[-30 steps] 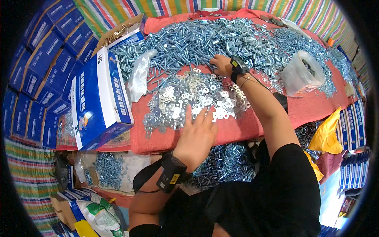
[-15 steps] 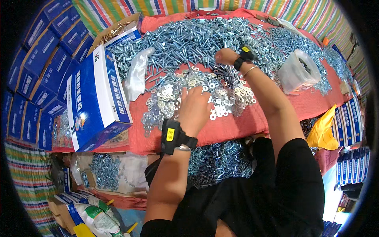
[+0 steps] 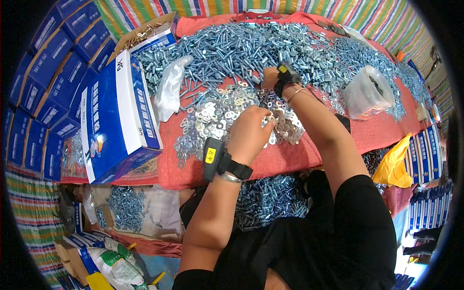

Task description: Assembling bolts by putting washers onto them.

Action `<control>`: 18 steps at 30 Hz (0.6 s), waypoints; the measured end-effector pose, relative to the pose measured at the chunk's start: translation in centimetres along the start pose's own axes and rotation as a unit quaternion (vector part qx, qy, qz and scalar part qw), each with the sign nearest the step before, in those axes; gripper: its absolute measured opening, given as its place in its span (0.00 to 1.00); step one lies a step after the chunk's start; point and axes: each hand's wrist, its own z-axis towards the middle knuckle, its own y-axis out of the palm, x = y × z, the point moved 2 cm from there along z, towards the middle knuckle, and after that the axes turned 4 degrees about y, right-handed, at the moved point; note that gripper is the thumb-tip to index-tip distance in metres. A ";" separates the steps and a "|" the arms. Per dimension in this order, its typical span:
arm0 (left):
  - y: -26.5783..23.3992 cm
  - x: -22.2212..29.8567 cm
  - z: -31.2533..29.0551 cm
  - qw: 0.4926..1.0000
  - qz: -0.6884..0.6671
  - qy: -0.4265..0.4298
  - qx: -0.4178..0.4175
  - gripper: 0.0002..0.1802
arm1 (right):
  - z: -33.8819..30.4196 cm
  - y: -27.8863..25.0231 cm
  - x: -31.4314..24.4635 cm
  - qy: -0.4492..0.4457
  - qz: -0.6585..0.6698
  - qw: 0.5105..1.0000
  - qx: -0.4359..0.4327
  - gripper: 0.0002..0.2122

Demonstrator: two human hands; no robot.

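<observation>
Over the pile of flat metal washers (image 3: pixel 208 118) on the red cloth, my left hand (image 3: pixel 250 131) has its fingers curled together. A small washer shows at its fingertips, beside the thumb. Farther up and to the right, my right hand (image 3: pixel 270 79) is closed at the near edge of the heap of zinc-coloured bolts and sleeves (image 3: pixel 227 48). What its fingers hold, if anything, is hidden. Darker sleeves lie just below that hand, partly covered by its wrist. Each wrist carries a black strapped device.
A blue and white carton (image 3: pixel 118 116) and a crumpled clear plastic bag (image 3: pixel 170 89) lie left of the washers. At the right stands a translucent plastic tub (image 3: pixel 362 96). A yellow bag (image 3: pixel 394 162) hangs near the right table edge. More bolts (image 3: pixel 270 200) lie below the front edge.
My left hand has moved right over the washers, and its spread fingers have curled together. My right hand has come slightly nearer and lower, toward the left hand.
</observation>
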 end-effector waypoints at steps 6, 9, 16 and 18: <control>1.5 -1.9 0.3 0.767 -0.584 -0.263 0.031 0.28 | -2.4 0.2 3.2 0.023 0.465 0.858 -0.220 0.08; 2.4 -2.7 0.2 0.645 -0.677 -0.345 0.078 0.31 | -6.2 -1.6 1.9 0.028 0.613 0.749 -0.250 0.08; 5.1 -3.0 0.5 0.569 -0.751 -0.332 0.041 0.20 | -12.6 -3.4 -0.2 -0.107 0.538 0.802 -0.236 0.07; 5.7 -2.7 0.3 0.573 -0.749 -0.330 0.047 0.16 | -13.6 -3.2 0.2 -0.094 0.516 0.828 -0.197 0.08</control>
